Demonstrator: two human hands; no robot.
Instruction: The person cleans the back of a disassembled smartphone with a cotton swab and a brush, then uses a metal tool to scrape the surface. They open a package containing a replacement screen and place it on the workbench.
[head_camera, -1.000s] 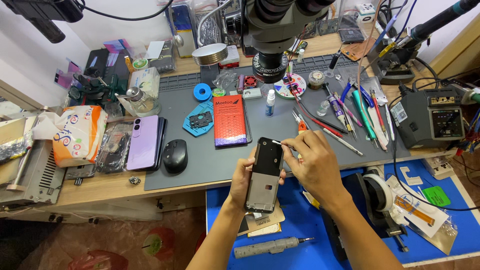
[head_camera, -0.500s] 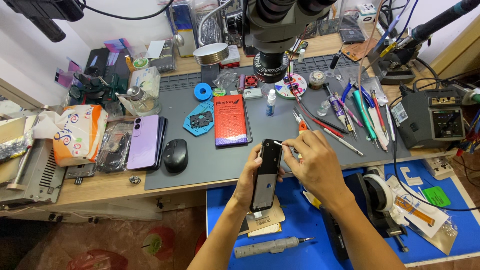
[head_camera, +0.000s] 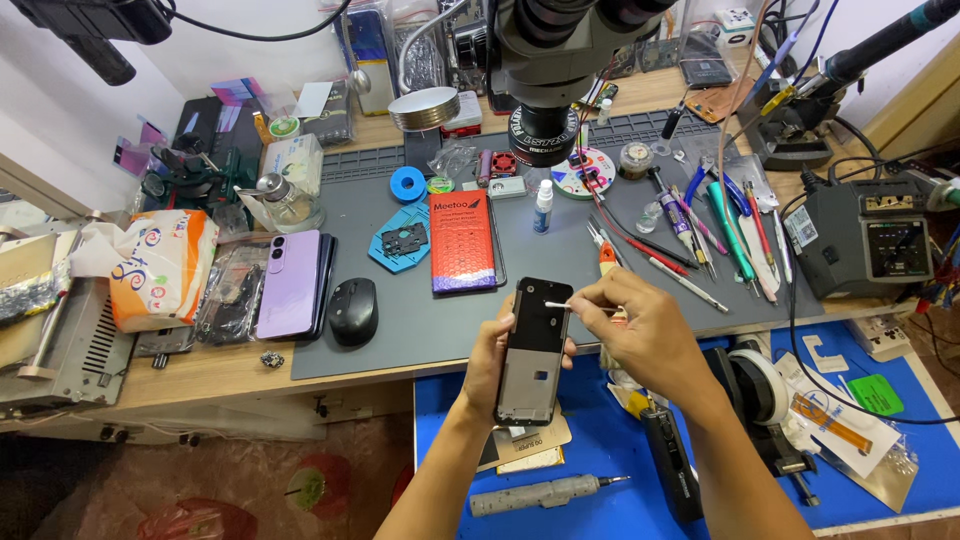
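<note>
My left hand (head_camera: 492, 362) grips a black phone frame (head_camera: 534, 350) from behind, holding it upright above the front edge of the grey work mat (head_camera: 420, 320). My right hand (head_camera: 642, 335) pinches a thin white-tipped swab (head_camera: 568, 306), and its tip touches the upper part of the frame near the camera area. The frame's inner side faces me, with a pale rectangular patch in its lower half.
On the mat lie an orange-red pad (head_camera: 462, 242), a blue jig (head_camera: 400, 243), a black mouse (head_camera: 353, 311), a purple phone (head_camera: 291, 283) and several tweezers and pens (head_camera: 700, 235). A microscope (head_camera: 545, 60) hangs over the mat. A grey screwdriver (head_camera: 540, 493) rests on the blue mat (head_camera: 600, 450).
The swab tip has moved onto the upper part of the frame, and the frame has tilted slightly in my left hand. The rest of the bench is unchanged.
</note>
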